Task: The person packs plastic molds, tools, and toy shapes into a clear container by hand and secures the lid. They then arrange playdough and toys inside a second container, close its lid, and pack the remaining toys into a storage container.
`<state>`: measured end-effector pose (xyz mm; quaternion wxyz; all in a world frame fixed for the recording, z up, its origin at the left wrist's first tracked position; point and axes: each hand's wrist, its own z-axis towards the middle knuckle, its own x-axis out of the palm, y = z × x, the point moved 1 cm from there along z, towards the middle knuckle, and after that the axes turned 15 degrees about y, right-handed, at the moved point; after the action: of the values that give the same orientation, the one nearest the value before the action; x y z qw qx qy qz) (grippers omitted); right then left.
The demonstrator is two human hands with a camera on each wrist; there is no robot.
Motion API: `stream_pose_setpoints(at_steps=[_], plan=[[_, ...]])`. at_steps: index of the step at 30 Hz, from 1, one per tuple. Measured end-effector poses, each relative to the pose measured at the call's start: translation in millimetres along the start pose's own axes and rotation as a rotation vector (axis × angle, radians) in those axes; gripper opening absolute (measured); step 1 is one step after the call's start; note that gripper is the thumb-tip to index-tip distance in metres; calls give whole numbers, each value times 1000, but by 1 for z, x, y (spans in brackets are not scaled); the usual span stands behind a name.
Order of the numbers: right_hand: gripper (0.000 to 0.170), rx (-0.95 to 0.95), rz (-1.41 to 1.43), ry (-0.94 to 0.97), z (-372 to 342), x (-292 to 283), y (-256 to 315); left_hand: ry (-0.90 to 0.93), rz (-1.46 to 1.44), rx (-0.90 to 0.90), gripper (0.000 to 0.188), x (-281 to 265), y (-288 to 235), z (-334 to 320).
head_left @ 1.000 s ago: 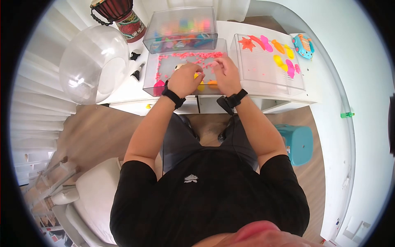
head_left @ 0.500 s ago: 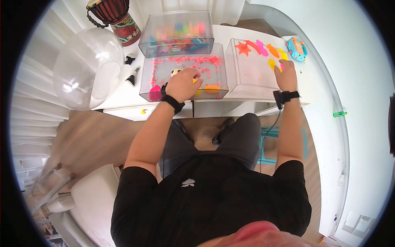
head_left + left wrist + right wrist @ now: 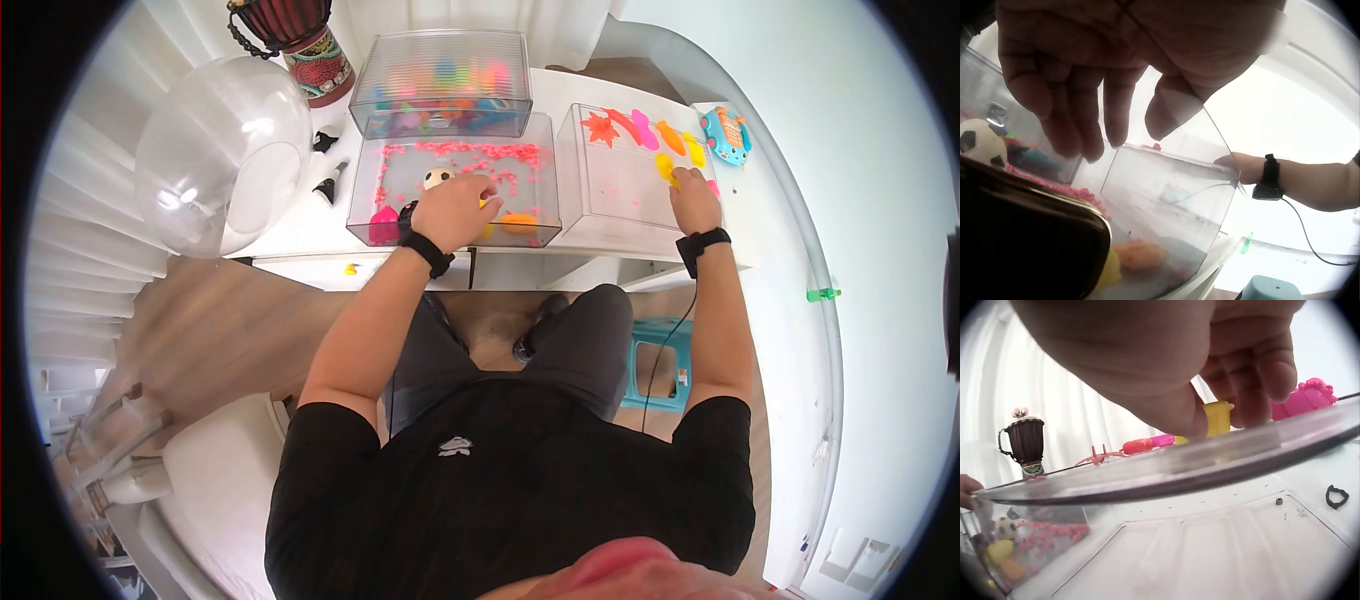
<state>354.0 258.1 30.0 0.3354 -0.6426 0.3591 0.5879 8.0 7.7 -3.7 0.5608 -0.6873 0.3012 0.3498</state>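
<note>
My left hand [image 3: 452,212] hovers over the near part of a clear bin [image 3: 552,190], fingers loosely bent; in the left wrist view that hand [image 3: 1116,62] holds nothing. Beneath and around it lie a soccer ball [image 3: 438,178], a magenta toy [image 3: 384,225], an orange toy [image 3: 518,222] and a partly hidden yellow one. Pink bits [image 3: 490,150] are scattered over the bin floor. At the right clear bin, my right hand [image 3: 697,203] has thumb and fingers around a yellow toy [image 3: 665,165]; the right wrist view shows this yellow toy [image 3: 1217,419] pinched beside the thumb.
Behind the left bin stands a lidded clear box [image 3: 440,85] of colourful pieces. Several bright toys, including a red-orange leaf shape [image 3: 600,128], lie on the right bin. A transparent globe [image 3: 225,155] and a drum [image 3: 318,70] stand left, a blue toy phone [image 3: 727,137] far right.
My right hand has moved from the left bin to the toys on the right bin and now pinches a yellow one. The left hand has stayed over the left bin.
</note>
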Motion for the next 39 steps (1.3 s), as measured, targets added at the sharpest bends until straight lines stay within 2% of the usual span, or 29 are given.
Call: stream_pose_setpoints(at_steps=[2, 4, 5, 7, 8, 10, 12, 14, 15, 17, 18, 20, 23, 24, 26, 30, 33, 35, 36, 38, 39], plan=[[25, -18, 0, -28, -1, 0, 3, 7, 5, 0, 24, -1, -1, -1], [21, -115, 113, -222, -2, 0, 7, 7, 1, -2, 25, 0, 1, 2], [21, -122, 113, -219, -5, -2, 15, 13, 0, 1, 26, 1, 2, 2], [17, -309, 369, -408, -15, -9, 46, 5, -4, 1, 28, 0, 2, 1], [17, -312, 372, -404, -20, -11, 64, -1, -4, 9, 30, 0, 1, 1], [19, -542, 538, -436, -30, -14, 105, -29, -11, 27, 34, 3, 4, 2], [18, -657, 588, -369, -35, -11, 144, -56, -13, 47, 39, 3, 5, 2], [17, -712, 658, -316, -37, -3, 179, -74, -22, 65, 52, 1, 3, 0], [17, -714, 665, -318, -36, 4, 193, -74, -16, 62, 52, -1, 1, -2], [16, -761, 733, -240, -32, 15, 219, -73, -148, 139, 63, -6, -2, -6], [16, -766, 738, -243, -32, 17, 228, -76, -142, 135, 63, -6, 1, -5], [15, -638, 856, -144, -32, 22, 242, -149, -213, 182, 66, -5, 5, -5], [16, -630, 1039, -89, -22, 43, 244, -217, -346, 200, 60, -8, 3, -6], [16, -630, 1044, -87, -18, 48, 242, -215, -342, 196, 60, -10, 3, -7], [22, -597, 1005, 45, -16, 53, 239, -126, -419, 277, 47, -11, 3, -5], [28, -603, 938, 57, -21, 50, 237, -149, -453, 263, 33, -8, 10, -1], [33, -553, 987, -39, -21, 50, 242, -141, -435, 160, 25, -15, 5, -6], [36, -479, 1087, -112, -22, 47, 245, -104, -577, 55, 22, -21, 7, -10], [36, -480, 1095, -116, -23, 44, 246, -103, -568, 54, 22, -25, 12, -10], [31, -434, 1038, -106, -27, 40, 245, -196, -301, 64, 21, -38, 31, -10], [31, -429, 1049, -106, -27, 40, 244, -231, -107, 138, 21, -51, 39, -12]])
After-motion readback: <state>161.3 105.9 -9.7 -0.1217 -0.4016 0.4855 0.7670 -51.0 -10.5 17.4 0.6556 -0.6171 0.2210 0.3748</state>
